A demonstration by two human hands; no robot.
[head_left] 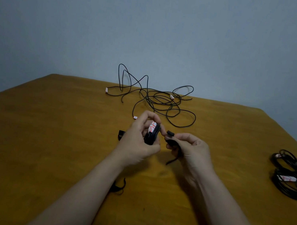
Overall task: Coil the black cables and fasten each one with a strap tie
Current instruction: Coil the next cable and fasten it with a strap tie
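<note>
Coiled cable (151,136) is in your left hand (138,141), fingers curled round the bundle, held over mid-table (45,136). Your right hand (191,149) pinches a strap tie (172,144) just beside it, not wrapped yet. Two tied coils (287,178) lie at far right, done. The loose tangle (158,99) at the far edge is left to coil, count unclear. Black bits (121,134) near your left wrist and forearm may be spare straps, can't confirm

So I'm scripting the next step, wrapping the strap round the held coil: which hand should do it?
Right. The right hand pinches the strap tie just beside the coil and is probably free to wrap it, while the left hand is busy gripping that coil.
</note>
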